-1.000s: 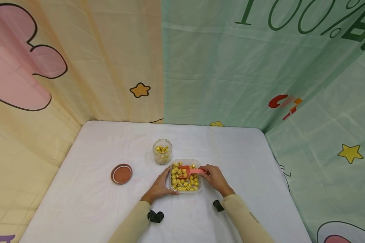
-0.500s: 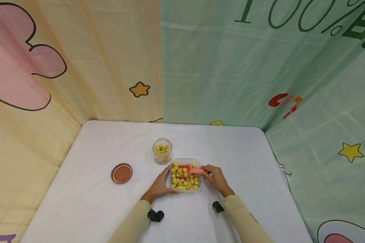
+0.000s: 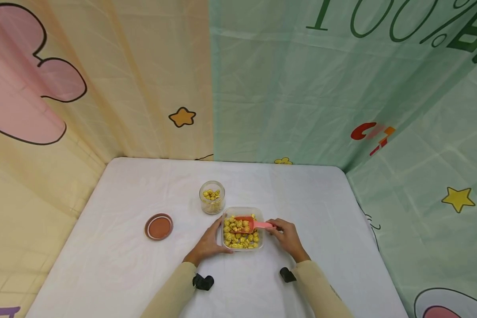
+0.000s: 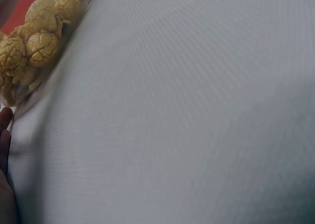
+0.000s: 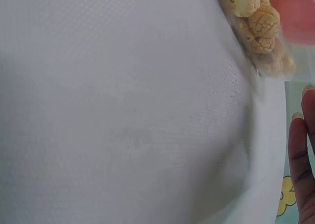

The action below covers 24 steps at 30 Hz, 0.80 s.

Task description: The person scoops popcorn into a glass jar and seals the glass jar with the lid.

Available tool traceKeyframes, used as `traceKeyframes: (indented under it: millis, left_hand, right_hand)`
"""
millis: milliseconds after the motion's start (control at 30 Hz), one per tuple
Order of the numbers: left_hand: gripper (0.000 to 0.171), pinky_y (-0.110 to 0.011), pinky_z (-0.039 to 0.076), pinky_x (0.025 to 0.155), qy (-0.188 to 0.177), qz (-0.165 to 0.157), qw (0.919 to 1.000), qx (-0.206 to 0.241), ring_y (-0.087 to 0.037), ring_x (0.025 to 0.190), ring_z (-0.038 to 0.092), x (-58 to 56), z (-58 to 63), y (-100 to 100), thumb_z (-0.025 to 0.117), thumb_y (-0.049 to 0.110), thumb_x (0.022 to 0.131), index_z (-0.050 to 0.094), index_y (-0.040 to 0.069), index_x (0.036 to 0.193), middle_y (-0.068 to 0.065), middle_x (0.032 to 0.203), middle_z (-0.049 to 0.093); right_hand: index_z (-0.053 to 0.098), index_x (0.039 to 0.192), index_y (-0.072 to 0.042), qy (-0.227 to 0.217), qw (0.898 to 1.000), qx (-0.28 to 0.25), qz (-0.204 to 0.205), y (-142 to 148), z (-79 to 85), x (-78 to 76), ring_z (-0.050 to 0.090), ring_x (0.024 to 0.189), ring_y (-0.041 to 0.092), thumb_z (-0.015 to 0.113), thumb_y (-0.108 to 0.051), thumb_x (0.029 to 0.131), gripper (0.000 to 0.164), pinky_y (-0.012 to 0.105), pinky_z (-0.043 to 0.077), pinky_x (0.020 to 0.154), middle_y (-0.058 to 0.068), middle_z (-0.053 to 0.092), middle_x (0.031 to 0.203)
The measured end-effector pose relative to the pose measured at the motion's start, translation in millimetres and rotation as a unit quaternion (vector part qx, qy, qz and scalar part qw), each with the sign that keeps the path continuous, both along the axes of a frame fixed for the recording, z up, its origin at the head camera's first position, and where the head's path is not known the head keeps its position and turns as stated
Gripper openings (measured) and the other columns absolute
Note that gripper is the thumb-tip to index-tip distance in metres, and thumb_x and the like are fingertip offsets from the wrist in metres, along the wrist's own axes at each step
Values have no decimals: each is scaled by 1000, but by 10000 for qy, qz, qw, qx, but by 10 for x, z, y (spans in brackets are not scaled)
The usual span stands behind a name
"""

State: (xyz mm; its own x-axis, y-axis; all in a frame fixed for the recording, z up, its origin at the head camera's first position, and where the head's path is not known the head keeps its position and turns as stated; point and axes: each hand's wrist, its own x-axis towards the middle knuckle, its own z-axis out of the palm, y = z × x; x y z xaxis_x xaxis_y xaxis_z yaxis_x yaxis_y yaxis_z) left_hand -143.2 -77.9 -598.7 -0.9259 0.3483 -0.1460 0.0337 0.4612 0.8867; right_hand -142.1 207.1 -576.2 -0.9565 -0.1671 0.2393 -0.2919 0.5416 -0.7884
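A clear plastic container (image 3: pixel 242 208) holding yellow popcorn (image 3: pixel 238 241) stands near the middle of the table in the head view. My left hand (image 3: pixel 207 245) grips its left side, thumb along the near edge and fingers along the far left. In my right hand (image 3: pixel 289 237) the handle of a pink-red scoop (image 3: pixel 258 225) is pinched; the scoop's bowl lies among the popcorn with several pieces in it. The left wrist view catches some popcorn (image 4: pixel 42 47) and a bit of my left fingers at its edge. Part of the scoop (image 5: pixel 295 12) shows in the right wrist view.
Just behind the container is a glass jar (image 3: pixel 212 197) partly filled with popcorn. To the left lies a round brown lid (image 3: pixel 159 227). The white-covered table (image 3: pixel 302 194) ends at printed curtains at the back and sides.
My right hand has drawn the scoop a little to the right, its bowl still within the container. The left hand, container, jar and lid keep their places.
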Motion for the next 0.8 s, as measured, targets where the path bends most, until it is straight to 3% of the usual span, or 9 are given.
traceKeyframes:
  millis: [433,800]
  left_hand:
    - [120,-57,23,114,-42,51,9999,-102,-39,143,22,-6,-18,1,93,29,60,20,11,154,-16,157,24]
    - [120,-57,23,115,-140,65,9997,-164,-39,143,22,-4,-10,1,93,29,60,20,11,154,-16,157,25]
  right_hand:
    - [73,100,-6,-416,9975,-511,-240,21,-39,64,56,69,9,68,-15,88,16,21,52,65,-4,62,77]
    - [72,101,-5,-624,9945,-806,-234,1,37,96,57,71,11,68,-17,88,18,20,51,67,-1,62,79]
